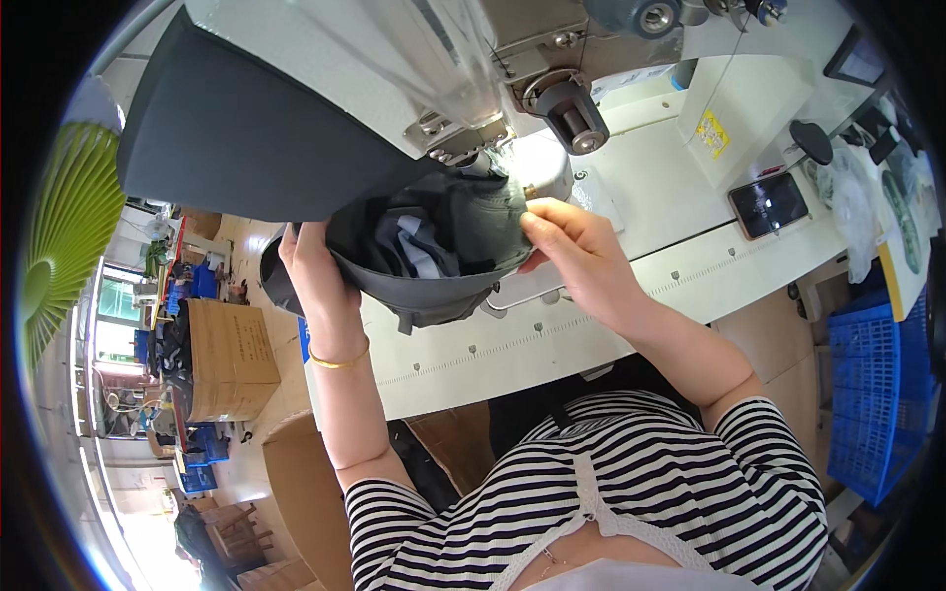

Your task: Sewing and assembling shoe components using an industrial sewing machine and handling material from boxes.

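Item: dark grey garment (424, 291), centre of the frame, a little left and above the middle; its banded opening gapes upward, showing a pale grey and white piece (419, 248) inside. A short tab hangs at its lower edge.

Left hand (320, 271), left of centre: closed on the garment's left end, fabric gathered in the grip; I cannot make out every fingertip. A gold bangle (338, 363) circles the wrist.

Right hand (581, 251), right of centre: thumb and forefinger pinching the garment's right edge, beside the stitching area.

Sewing machine (365, 59), across the top: white body, a dark panel at upper left, metal parts just above the garment, and a black cylindrical fitting (574, 116) to their right.

Worktable (453, 379), beneath the hands: white, with a ruler-like scale along the near edge. Smartphone (769, 207), upper right, screen dark, lying on the table; clear plastic bag (855, 212) to its right.

Surroundings — green fan (74, 217), far left; cardboard box (232, 355), left, on the floor side; wooden stool (235, 537), lower left; blue plastic crate (872, 394), right.

Wearer: black-and-white striped shirt (641, 463), bottom of the frame, sleeves ending above the elbows.
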Tool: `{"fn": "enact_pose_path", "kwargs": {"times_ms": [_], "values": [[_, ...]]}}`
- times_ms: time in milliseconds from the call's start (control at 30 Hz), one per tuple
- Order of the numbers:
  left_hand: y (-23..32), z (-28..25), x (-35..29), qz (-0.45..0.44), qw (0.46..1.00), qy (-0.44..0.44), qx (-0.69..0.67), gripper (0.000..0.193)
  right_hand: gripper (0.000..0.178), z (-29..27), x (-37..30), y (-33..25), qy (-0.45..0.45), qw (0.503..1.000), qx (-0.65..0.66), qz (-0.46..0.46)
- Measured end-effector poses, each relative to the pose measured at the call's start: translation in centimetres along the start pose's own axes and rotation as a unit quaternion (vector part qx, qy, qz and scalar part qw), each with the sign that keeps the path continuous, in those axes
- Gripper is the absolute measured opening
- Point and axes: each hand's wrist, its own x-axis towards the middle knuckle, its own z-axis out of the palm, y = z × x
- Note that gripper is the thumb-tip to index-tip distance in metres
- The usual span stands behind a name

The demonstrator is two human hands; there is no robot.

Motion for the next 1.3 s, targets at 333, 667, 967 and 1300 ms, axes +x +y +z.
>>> {"fn": "enact_pose_path", "kwargs": {"times_ms": [333, 667, 967, 1300], "values": [[0.3, -5.8, -11.0, 0.493, 0.714, -0.122, 0.482, 0.027, 0.060, 2.2, 1.3, 5.6, -0.153, 0.932, 0.187, 0.270], [-4.9, -7.2, -17.1, 0.635, 0.461, -0.250, 0.567, 0.026, 0.054, 4.8, 2.4, 8.7, -0.189, 0.893, 0.364, 0.185], [-6.6, -8.0, -17.5, 0.646, 0.439, -0.236, 0.578, 0.027, 0.059, 4.0, 2.6, 8.7, -0.250, 0.900, 0.316, 0.165], [-7.0, -9.1, -17.5, 0.629, 0.463, -0.230, 0.580, 0.029, 0.041, 4.2, 2.7, 8.5, -0.203, 0.931, 0.282, 0.113]]}}
